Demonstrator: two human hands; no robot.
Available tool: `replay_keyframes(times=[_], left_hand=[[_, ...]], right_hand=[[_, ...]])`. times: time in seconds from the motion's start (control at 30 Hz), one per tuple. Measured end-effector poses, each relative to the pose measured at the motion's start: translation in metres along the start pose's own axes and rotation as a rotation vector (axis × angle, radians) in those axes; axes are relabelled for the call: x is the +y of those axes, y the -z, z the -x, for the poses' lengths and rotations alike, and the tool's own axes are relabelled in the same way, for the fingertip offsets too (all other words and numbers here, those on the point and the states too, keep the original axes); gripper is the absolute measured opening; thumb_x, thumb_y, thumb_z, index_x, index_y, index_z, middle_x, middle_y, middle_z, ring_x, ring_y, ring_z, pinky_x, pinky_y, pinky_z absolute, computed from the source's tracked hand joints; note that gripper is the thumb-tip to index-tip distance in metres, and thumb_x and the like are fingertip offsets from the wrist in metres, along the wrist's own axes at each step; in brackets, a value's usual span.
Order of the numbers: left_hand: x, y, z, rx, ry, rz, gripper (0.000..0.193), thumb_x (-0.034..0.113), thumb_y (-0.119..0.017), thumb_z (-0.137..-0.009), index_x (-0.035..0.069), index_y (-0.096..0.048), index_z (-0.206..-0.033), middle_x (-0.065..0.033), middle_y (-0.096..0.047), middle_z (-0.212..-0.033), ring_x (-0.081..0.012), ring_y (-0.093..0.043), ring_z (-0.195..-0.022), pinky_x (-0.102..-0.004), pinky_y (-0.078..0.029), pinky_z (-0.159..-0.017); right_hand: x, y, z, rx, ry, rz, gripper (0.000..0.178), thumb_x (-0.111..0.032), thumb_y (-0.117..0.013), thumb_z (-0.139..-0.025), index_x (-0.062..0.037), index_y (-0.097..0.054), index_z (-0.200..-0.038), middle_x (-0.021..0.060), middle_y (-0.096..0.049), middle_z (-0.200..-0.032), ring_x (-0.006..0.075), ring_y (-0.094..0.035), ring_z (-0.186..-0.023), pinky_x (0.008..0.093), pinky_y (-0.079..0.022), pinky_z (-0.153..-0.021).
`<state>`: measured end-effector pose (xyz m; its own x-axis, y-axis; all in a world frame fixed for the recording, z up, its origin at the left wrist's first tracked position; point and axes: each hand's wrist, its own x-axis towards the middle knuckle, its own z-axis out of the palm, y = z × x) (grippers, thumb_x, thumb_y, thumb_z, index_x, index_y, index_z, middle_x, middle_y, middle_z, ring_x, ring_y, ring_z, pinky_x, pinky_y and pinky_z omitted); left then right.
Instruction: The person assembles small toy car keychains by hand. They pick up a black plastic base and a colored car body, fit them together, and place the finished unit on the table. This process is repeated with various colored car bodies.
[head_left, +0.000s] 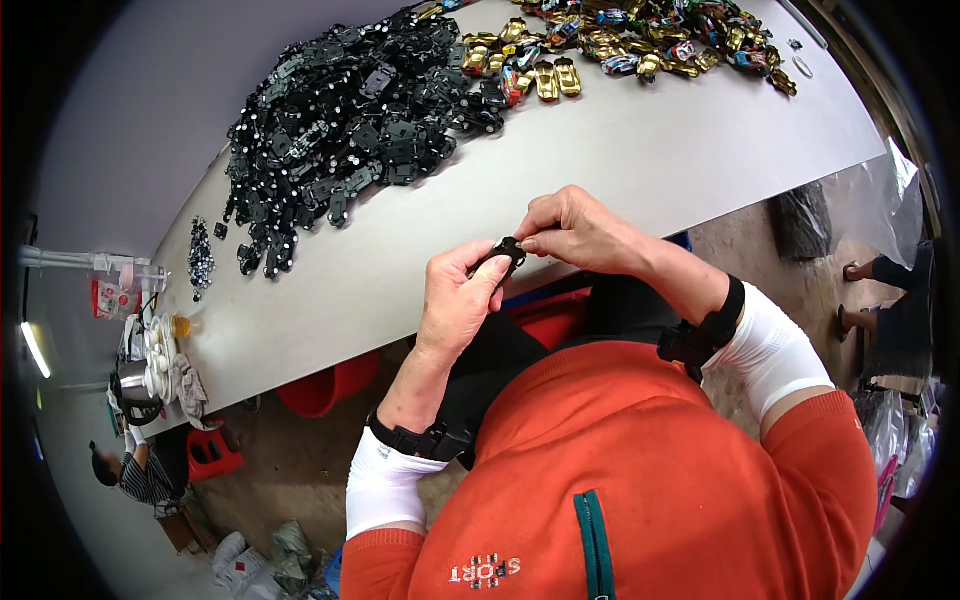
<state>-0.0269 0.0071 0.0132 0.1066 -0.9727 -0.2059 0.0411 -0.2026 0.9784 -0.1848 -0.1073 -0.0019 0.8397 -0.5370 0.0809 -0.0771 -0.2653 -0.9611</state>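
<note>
Over the table's near edge, my left hand [462, 295] is closed around a black toy car chassis [511, 252]. The fingers of my right hand [572, 232] are pinched together at the chassis's far right end; whatever small part they may hold is hidden. Beyond my hands, a big heap of black toy car chassis [350, 125] with small wheels covers the table's far left. Gold and coloured toy car bodies [640, 40] lie in a pile at the far right. Two gold car bodies [557, 78] sit side by side at its near edge.
The pale table [640, 150] runs across in front of me. Small loose wheels [201, 260] lie at its left. Red tubs [325, 385] stand below the table. White dishes [160, 355] are at the left end, near another person [140, 470]. A plastic bag [890, 205] hangs at the right.
</note>
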Motion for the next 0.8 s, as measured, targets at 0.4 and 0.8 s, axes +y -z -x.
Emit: replay_keyframes(times=[0.4,0.8], left_hand=[[-0.204,0.014,-0.019,-0.006,0.589,0.350,0.057,0.027,-0.058,-0.087,0.008,-0.030,-0.133,-0.0165,-0.047,-0.121,-0.0325,-0.053,-0.104,-0.0396,-0.051,-0.081],[-0.023,0.008,0.050,-0.380,0.087,-0.457,0.039,0.003,-0.061,-0.080,-0.007,-0.050,-0.116,-0.0167,-0.060,-0.104,-0.0166,-0.064,-0.085,-0.0239,-0.052,-0.069]], right_hand=[[-0.003,0.095,0.022,0.571,-0.321,-0.374,0.014,-0.012,-0.043,-0.091,-0.0005,-0.042,-0.099,0.0114,-0.058,-0.075,0.0151,-0.060,-0.060,0.0249,-0.048,-0.049],[0.072,0.229,-0.035,0.831,-0.617,0.787,0.042,-0.038,-0.067,-0.072,0.0029,-0.063,-0.076,0.0228,-0.063,-0.077,0.0325,-0.063,-0.078,0.0418,-0.047,-0.071]])
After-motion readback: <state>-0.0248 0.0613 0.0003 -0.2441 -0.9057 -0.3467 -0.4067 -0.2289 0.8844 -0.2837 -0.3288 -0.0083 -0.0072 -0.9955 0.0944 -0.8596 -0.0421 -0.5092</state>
